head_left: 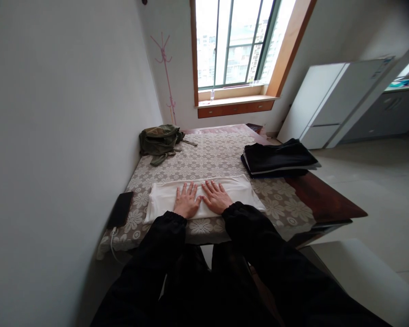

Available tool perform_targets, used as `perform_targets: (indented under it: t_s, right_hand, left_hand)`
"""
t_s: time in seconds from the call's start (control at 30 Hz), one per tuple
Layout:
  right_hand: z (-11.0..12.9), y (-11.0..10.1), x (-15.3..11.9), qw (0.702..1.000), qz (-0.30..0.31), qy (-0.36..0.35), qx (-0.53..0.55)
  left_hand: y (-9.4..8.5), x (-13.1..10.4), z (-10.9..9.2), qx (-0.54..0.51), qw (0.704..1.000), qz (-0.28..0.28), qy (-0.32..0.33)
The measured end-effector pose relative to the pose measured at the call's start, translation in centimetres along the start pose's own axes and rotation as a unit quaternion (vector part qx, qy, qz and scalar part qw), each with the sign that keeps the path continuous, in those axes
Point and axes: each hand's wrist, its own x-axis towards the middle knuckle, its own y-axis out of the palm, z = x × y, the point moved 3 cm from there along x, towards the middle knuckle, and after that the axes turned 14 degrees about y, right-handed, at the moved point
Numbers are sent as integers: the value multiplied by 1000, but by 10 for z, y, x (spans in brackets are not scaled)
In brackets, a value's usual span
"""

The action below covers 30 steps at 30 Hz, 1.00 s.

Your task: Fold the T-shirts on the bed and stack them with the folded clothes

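Observation:
A white folded cloth, likely a garment (163, 200), lies as a long flat strip near the front edge of the table. My left hand (187, 200) rests palm down on its middle, fingers spread. Just to the right, my right hand (216, 197) presses flat on the same cloth with its fingers apart, and the two thumbs nearly meet. Neither hand grips anything. The cloth's surface under both palms is hidden.
A stack of dark folded clothes (279, 158) sits on the table's right side. At the back left lies an olive green backpack (160, 140). A phone (121, 210) with a white cable is by the left edge. Lace tablecloth (211, 156) covers the table; a wall borders the left.

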Motion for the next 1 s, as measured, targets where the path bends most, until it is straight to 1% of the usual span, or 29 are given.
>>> perform_targets:
  t_s: [0.27,0.43,0.67,0.83,1.0]
  right_hand:
    - [-3,-2,-1,998,17,53,6]
    - [-10,-2,1,997,21,77,0]
    - [-26,-4,4,994,18,107,-15]
    - [-32,-5,7,994,16,111,-14]
    - [-38,-5,6,993,3,116,-21]
  left_hand:
    - [0,0,3,-7,1000,1,-2]
    - [-4,-3,6,-15,999,4,-29]
    - [-8,-7,23,3,998,11,-66]
    - [-9,-7,32,-1,997,8,-73]
    - [-9,-10,37,0,997,6,-77]
